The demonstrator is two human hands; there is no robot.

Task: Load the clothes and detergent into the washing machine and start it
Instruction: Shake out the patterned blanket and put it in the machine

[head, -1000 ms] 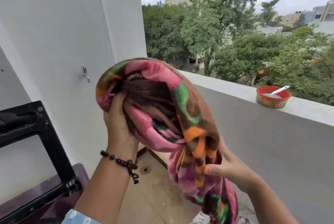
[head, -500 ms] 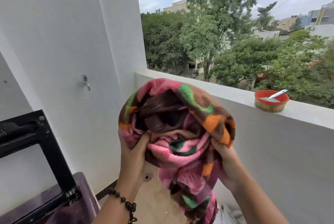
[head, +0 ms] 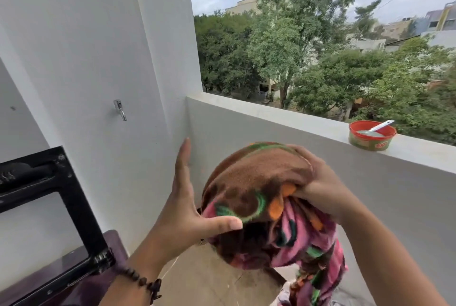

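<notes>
White balcony walls fill my left side, with a grey parapet (head: 283,118) running off to the right and trees and rooftops beyond it. At the far left I see the washing machine (head: 81,273), a purple-topped body whose black-framed lid (head: 56,207) stands raised and tilted against the wall. Above it, a small metal tap (head: 120,109) sticks out of the wall.

Moving right, my left hand (head: 183,209) is up beside the blanket (head: 259,197), fingers straight and together, thumb spread out sideways so its tip lies against the lower left edge of the cloth (I can't tell whether the long fingers touch it at all). A dark beaded bracelet (head: 140,281) sits on that wrist.

That blanket is a fleecy thing, brown with pink, green and orange patches, bunched into a dome in mid-air over the tiled floor (head: 209,278), well clear of the machine. Its loose end trails down toward the bottom right.

My right hand (head: 318,182) is clamped on the bundle's upper right side, fingers curled over the top and thumb pressed in underneath, a fold pinched between them.

Farther right, on the parapet's ledge, stands a red-rimmed detergent tub (head: 370,141), open, with a white scoop (head: 381,125) resting in the powder, handle pointing up and right.
</notes>
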